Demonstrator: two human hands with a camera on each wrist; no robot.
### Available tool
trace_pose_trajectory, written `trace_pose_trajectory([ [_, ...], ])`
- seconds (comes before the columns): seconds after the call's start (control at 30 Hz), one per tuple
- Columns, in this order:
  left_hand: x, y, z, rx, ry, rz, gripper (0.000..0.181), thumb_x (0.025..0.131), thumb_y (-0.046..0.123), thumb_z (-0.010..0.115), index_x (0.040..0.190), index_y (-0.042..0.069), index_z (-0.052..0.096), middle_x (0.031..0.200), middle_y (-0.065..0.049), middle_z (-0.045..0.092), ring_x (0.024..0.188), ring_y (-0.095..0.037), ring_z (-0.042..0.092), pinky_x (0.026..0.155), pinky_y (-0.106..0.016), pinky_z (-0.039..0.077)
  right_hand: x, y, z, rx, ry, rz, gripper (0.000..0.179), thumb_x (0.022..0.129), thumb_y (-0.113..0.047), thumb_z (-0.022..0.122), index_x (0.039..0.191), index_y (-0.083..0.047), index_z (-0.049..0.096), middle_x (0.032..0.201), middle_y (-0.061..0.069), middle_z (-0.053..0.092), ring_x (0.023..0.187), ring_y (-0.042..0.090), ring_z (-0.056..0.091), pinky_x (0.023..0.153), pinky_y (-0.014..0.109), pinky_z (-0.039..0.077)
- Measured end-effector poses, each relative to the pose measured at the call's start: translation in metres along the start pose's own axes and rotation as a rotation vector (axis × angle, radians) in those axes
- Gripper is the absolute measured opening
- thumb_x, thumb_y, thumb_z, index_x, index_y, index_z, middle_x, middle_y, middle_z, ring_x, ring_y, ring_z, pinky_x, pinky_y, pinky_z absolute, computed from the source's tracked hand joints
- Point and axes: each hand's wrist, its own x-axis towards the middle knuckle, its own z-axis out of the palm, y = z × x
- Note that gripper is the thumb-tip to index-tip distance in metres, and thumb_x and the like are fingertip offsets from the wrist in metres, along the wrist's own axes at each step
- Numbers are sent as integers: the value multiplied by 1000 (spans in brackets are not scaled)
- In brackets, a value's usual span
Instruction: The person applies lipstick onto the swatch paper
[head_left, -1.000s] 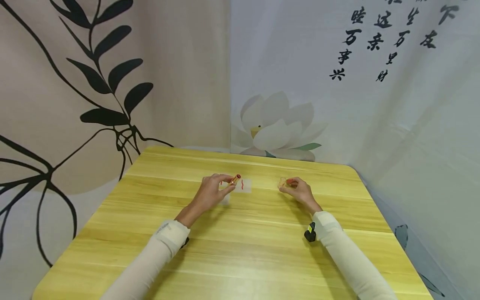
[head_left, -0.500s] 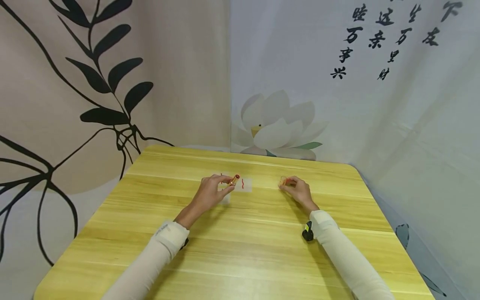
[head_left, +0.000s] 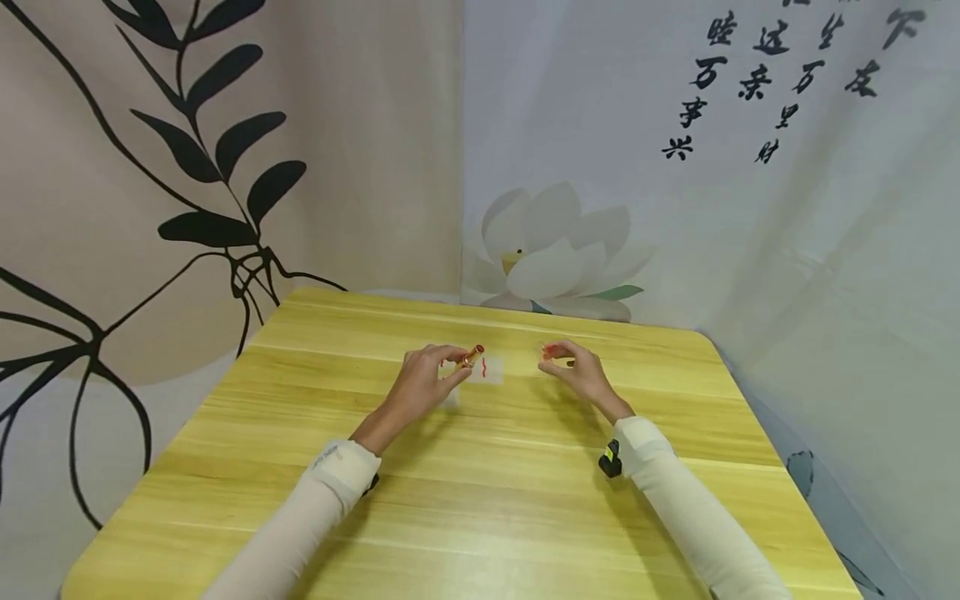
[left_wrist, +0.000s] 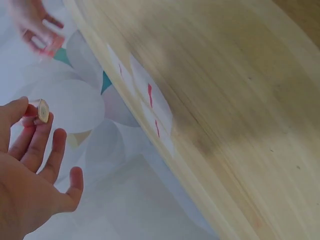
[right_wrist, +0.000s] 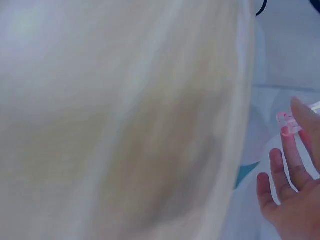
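Note:
In the head view my left hand [head_left: 420, 382] pinches a lipstick [head_left: 472, 357] between thumb and fingertips, its red end tilted up and to the right. The left wrist view shows the base of this lipstick [left_wrist: 43, 111], squarish with a gold rim, while the other fingers are spread loosely. My right hand [head_left: 587, 377] is across from it, holding a clear, reddish-tinted cap [head_left: 551, 351] by the fingertips. Seen from the right wrist, the transparent cap [right_wrist: 287, 122] sits between thumb and fingers, partly hidden by the thumb. A gap separates cap and lipstick.
Pale paper strips [head_left: 492, 372] with red strokes lie on the wooden table [head_left: 465, 500] below and beside the left hand. Behind the table's far edge hangs a printed curtain [head_left: 375, 167]. A small black device [head_left: 611, 460] sits at the right wrist.
My right hand has moved left with the cap, closer to the lipstick, and turned somewhat. The left hand and lipstick have stayed almost in place.

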Motion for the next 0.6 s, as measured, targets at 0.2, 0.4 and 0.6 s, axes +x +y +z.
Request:
trace_pose_trajectory([
  [0.2,5,2,6,32,33,35,23,96,28,77,114,14,77,104,2,76,106,-27,69,97,-56,43,12,-38,-3,-15,-47,-93,35,94,-18,79,126,-7,71,122,14,72,115,37,66,98,55,51],
  [0.4,7,5,9,21,37,17,21,96,24,78,114,14,77,104,2,74,107,-25,68,99,-56,43,17,-65,-2,16,-58,-129,39,98,-19,75,134,-6,67,127,14,68,118,34,64,100,55,51],
  [0.6,6,7,11,20,32,38,21,95,25,79,112,12,77,103,1,77,104,-26,69,100,-57,44,14,-84,9,210,-99,-36,39,108,-27,59,143,-9,60,135,12,68,124,30,64,104,49,51],
])
